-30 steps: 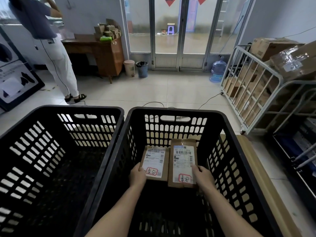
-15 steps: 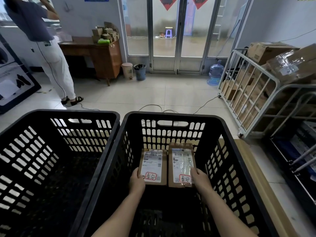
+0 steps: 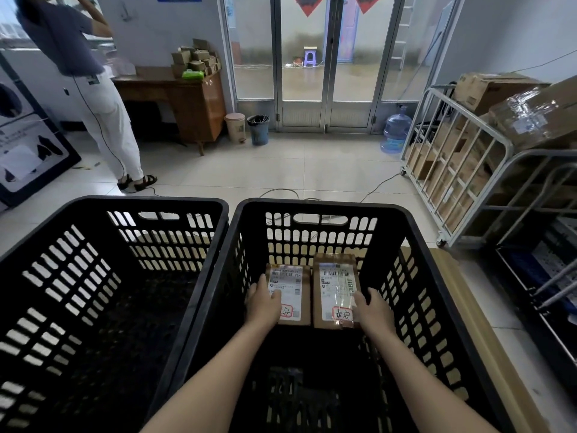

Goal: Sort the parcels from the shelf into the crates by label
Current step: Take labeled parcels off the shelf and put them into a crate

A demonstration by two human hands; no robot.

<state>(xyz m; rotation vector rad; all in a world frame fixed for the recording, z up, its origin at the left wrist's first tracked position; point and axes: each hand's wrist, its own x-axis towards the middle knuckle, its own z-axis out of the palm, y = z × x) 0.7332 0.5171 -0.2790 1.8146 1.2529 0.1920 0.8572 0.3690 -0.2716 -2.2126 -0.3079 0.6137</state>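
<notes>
Left grip (image 3: 263, 304) clamped on left parcel (image 3: 293, 284), right grip (image 3: 373, 307) on right parcel (image 3: 334, 285). Stiff cardboard, likely light (tape looks slick); hold by side edges.

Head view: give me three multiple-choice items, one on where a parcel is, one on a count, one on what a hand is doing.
1. Where is the left parcel?
A. on the floor
B. inside the right crate
C. on the desk

2. How many parcels are held?
A. one
B. three
C. two

3. The right hand is:
A. gripping the right parcel by its edge
B. open and free
C. resting on the rim

Answers:
1 B, the left parcel sits between the right crate's walls.
2 C, the left hand and the right hand hold one each.
3 A, its fingers curl round the right parcel's right edge.
</notes>
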